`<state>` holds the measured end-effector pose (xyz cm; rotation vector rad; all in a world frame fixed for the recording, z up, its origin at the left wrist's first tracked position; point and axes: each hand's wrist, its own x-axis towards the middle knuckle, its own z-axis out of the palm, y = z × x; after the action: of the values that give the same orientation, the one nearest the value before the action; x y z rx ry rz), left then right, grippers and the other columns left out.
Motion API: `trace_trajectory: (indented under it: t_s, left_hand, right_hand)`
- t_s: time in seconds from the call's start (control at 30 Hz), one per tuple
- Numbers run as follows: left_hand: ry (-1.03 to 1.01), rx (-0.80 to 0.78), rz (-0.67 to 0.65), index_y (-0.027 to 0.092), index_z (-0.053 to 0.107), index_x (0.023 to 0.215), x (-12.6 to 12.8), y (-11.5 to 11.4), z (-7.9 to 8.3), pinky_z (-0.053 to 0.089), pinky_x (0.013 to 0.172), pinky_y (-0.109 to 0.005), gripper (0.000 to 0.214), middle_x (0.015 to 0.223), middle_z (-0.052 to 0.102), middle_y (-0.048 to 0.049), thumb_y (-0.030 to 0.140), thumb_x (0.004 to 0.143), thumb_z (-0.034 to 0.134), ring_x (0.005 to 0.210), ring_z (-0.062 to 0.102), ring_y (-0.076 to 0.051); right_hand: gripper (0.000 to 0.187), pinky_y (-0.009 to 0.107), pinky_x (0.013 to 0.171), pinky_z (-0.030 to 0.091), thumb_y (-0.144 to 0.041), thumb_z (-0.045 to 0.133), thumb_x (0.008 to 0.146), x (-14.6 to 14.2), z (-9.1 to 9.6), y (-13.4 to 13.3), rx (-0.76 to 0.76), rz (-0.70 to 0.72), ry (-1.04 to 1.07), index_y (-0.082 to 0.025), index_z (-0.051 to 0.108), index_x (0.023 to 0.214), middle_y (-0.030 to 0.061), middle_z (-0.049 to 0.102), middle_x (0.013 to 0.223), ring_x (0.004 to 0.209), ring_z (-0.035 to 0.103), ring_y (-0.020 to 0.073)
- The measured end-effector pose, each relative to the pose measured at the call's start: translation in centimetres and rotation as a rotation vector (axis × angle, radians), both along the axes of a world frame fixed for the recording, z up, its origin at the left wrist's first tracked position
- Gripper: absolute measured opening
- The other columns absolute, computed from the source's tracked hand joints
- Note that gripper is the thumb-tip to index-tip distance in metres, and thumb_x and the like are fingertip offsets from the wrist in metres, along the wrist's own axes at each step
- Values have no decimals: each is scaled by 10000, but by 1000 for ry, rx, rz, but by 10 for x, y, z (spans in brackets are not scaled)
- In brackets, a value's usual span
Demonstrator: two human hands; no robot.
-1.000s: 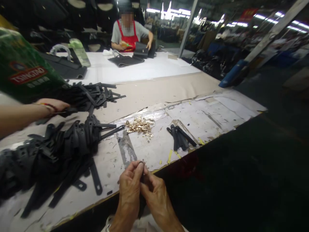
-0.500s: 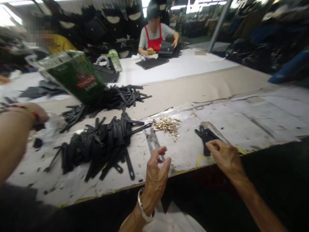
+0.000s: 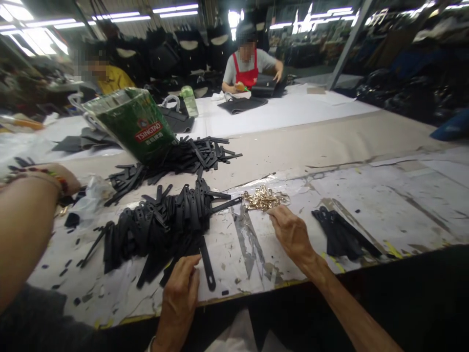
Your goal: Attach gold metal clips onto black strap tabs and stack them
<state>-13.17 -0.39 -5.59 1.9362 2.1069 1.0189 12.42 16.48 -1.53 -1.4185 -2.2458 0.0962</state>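
My left hand [image 3: 181, 288] is at the near side of a heap of black straps [image 3: 157, 220]. Its fingers are bent but not closed, with the fingertips beside one loose black strap [image 3: 208, 266] that has a slot at its end. My right hand [image 3: 293, 234] reaches forward to the near edge of a small pile of gold-coloured metal fittings [image 3: 266, 198]. Thumb and fingers there are pinched together, and whatever lies between them is hidden. Farther right, several black straps [image 3: 339, 234] lie fanned together near the table edge.
A co-worker's arm [image 3: 25, 210] reaches in from the left beside a clear plastic bag [image 3: 93, 195]. Behind the heap, a green bag [image 3: 146, 132] leans over more black strips [image 3: 205, 154]. Across the table [image 3: 366, 127], a person in a red apron [image 3: 247, 76] handles a black piece.
My right hand has left the straps on the right and moved left to the gold fittings. My left hand has moved left and down to the black strap heap. The view has shifted somewhat.
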Motion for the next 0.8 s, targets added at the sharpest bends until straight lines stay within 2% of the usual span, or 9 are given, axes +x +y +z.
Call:
trace_trajectory:
  t_s: [0.07, 0.17, 0.3, 0.4, 0.5, 0.6, 0.8]
  left_hand:
    - [152, 12, -88, 181, 600, 1165, -4, 2, -5, 542, 794, -307, 351, 1032, 633, -96, 92, 867, 436, 944, 626, -203]
    - [331, -37, -229, 208, 601, 1173, -7, 5, -6, 547, 748, -295, 435, 1039, 617, -91, 15, 843, 393, 909, 610, -192]
    - [417, -215, -309, 199, 625, 1075, -4, 17, 10, 518, 818, -367, 383, 1104, 603, -101, 4, 839, 394, 940, 561, -217]
    - [392, -343, -385, 181, 608, 1065, -3, 28, 25, 474, 874, -391, 349, 1174, 575, -109, 13, 844, 397, 1032, 500, -237]
    - [358, -429, -459, 180, 592, 1025, -4, 37, 34, 439, 901, -399, 352, 1185, 560, -103, -11, 821, 378, 1077, 450, -239]
    - [334, -482, -529, 178, 572, 962, -6, 42, 41, 423, 911, -391, 353, 1144, 556, -98, -42, 764, 381, 1076, 425, -234]
    - [446, -557, -612, 162, 541, 916, -3, 46, 64, 404, 924, -396, 243, 1064, 550, -107, 17, 751, 436, 1055, 412, -245]
  right_hand:
    - [227, 236, 619, 379, -162, 425, 943, -18, -5, 15, -42, -14, -72, -183, 639, 871, 51, 627, 851, 720, 585, 149]
    - [191, 235, 590, 364, -129, 458, 915, -31, -15, 32, -66, -38, -160, -176, 635, 861, 62, 625, 887, 721, 582, 153]
    - [210, 255, 583, 371, -71, 431, 895, -31, -25, 37, -44, -32, -203, -159, 620, 871, 87, 620, 897, 686, 578, 166]
    - [233, 265, 608, 402, -35, 406, 875, -26, -25, 32, -34, -28, -202, -146, 610, 891, 98, 614, 894, 700, 587, 182]
    - [243, 282, 664, 455, -36, 409, 852, -15, -18, 16, 29, -11, -69, -136, 596, 971, 120, 609, 962, 788, 609, 210]
    - [238, 313, 707, 489, -67, 431, 836, -4, -13, -14, 62, 12, 165, -143, 597, 989, 121, 629, 944, 821, 622, 224]
    - [154, 273, 613, 498, -173, 503, 822, 13, -18, -78, -307, -11, 473, -167, 650, 868, 60, 687, 791, 659, 643, 176]
